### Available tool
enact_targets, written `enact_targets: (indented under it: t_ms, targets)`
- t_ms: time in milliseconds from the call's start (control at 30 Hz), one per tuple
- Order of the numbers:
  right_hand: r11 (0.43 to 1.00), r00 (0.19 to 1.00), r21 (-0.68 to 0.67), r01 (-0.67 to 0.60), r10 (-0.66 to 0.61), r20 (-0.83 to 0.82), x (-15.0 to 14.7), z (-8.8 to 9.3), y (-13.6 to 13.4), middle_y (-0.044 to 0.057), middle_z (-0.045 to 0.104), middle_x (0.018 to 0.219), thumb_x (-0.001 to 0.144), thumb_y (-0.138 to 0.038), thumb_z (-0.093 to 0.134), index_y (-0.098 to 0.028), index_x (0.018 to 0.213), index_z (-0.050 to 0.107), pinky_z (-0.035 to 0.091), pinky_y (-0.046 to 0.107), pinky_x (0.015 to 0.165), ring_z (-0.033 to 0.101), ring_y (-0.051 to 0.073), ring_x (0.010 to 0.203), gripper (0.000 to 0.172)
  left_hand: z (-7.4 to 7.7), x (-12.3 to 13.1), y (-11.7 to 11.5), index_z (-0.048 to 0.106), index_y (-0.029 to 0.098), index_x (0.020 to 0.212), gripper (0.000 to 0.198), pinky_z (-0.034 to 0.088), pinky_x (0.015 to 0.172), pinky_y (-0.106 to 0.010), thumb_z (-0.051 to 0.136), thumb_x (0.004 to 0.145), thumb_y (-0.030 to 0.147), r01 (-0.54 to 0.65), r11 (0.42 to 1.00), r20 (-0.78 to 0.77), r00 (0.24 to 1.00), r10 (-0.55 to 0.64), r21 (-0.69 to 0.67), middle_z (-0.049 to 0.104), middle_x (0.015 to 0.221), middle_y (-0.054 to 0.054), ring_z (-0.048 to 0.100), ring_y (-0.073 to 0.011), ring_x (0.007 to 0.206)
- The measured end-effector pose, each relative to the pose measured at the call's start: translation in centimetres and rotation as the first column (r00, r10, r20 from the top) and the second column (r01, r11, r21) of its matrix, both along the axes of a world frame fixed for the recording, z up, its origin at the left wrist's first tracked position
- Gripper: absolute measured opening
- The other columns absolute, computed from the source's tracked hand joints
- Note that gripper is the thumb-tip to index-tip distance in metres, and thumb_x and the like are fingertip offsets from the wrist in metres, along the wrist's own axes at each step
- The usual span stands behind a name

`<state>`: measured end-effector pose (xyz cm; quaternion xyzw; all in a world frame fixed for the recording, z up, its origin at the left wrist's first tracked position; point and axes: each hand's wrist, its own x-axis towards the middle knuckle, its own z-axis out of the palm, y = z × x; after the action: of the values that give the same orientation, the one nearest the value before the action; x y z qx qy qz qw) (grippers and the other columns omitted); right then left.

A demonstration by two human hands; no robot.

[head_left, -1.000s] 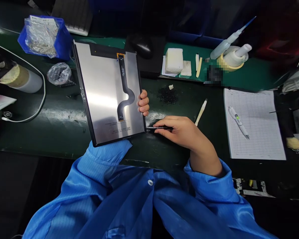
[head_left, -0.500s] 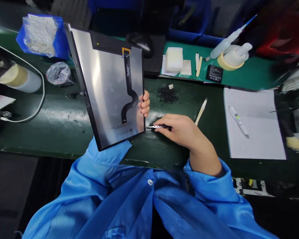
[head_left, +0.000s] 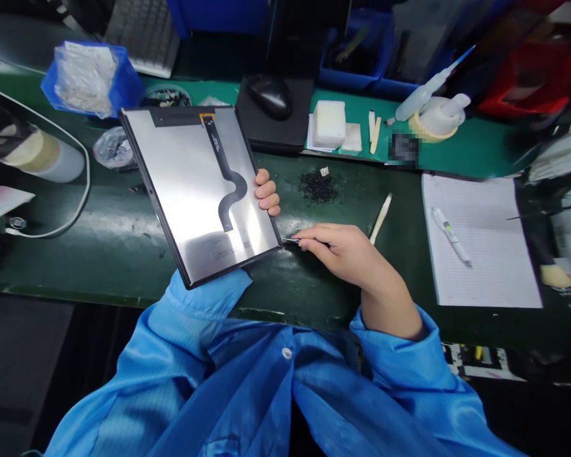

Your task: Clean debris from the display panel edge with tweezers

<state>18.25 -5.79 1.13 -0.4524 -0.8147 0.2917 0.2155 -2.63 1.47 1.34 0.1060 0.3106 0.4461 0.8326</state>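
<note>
A tablet-sized display panel (head_left: 190,184), silvery on the back with a black border, is held tilted above the bench by my left hand (head_left: 267,192). My left fingers wrap round its right edge; the palm and thumb are hidden behind it. A dark curved flex cable (head_left: 232,187) runs down the panel's back from an orange-edged connector. My right hand (head_left: 345,251) pinches a pair of tweezers (head_left: 291,240), mostly covered by the fingers. The tweezer tips are at the panel's lower right corner; whether they touch it I cannot tell.
A heap of black scraps (head_left: 318,186) lies beyond my right hand, with a thin pale stick (head_left: 380,218) nearby. A lined notebook (head_left: 480,273) with a white pen (head_left: 451,237) is at right. Behind are a mouse (head_left: 269,96), a white block (head_left: 328,123) and a blue bin (head_left: 128,79).
The panel has tipped, its top edge now lower in view, uncovering the mouse and a round container behind. Both hands keep their holds near the same spot.
</note>
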Motion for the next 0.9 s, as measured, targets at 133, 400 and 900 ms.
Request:
enact_targets:
  t_ms: [133, 400, 900]
  targets:
    - [0.997, 0.998, -0.061, 0.050, -0.052, -0.025, -0.16, 0.04, -0.12, 0.002, 0.082, 0.097, 0.093, -0.029, 0.070, -0.025, 0.108, 0.077, 0.056, 0.029, 0.075, 0.075, 0.019, 0.082, 0.017, 0.05, -0.10, -0.65, 0.043, 0.021, 0.079, 0.026, 0.039, 0.056, -0.026, 0.037, 0.101, 0.032, -0.031, 0.998, 0.060, 0.998, 0.028, 0.052, 0.041, 0.062, 0.001, 0.034, -0.0105, 0.051]
    - [0.998, 0.999, -0.050, -0.042, 0.040, -0.031, -0.15, 0.01, 0.15, 0.003, 0.082, 0.100, 0.101, -0.027, 0.056, -0.026, 0.107, 0.079, 0.057, 0.031, 0.084, 0.075, 0.020, 0.091, 0.023, -0.70, -0.04, -0.25, 0.045, 0.023, 0.080, 0.026, 0.043, 0.067, -0.031, 0.036, 0.100, 0.036, -0.035, 0.999, -0.028, 0.999, 0.036, 0.038, 0.038, 0.064, -0.001, 0.043, -0.0166, 0.061]
    - [0.998, 0.997, -0.057, -0.017, 0.013, -0.072, -0.33, -0.01, 0.06, 0.003, 0.080, 0.097, 0.100, -0.026, 0.059, -0.024, 0.105, 0.078, 0.055, 0.029, 0.080, 0.074, 0.018, 0.086, 0.021, -0.85, 0.09, 0.11, 0.043, 0.022, 0.078, 0.028, 0.038, 0.061, -0.029, 0.033, 0.102, 0.032, -0.038, 0.999, 0.011, 0.999, 0.037, 0.034, 0.034, 0.061, 0.000, 0.032, -0.0138, 0.055]
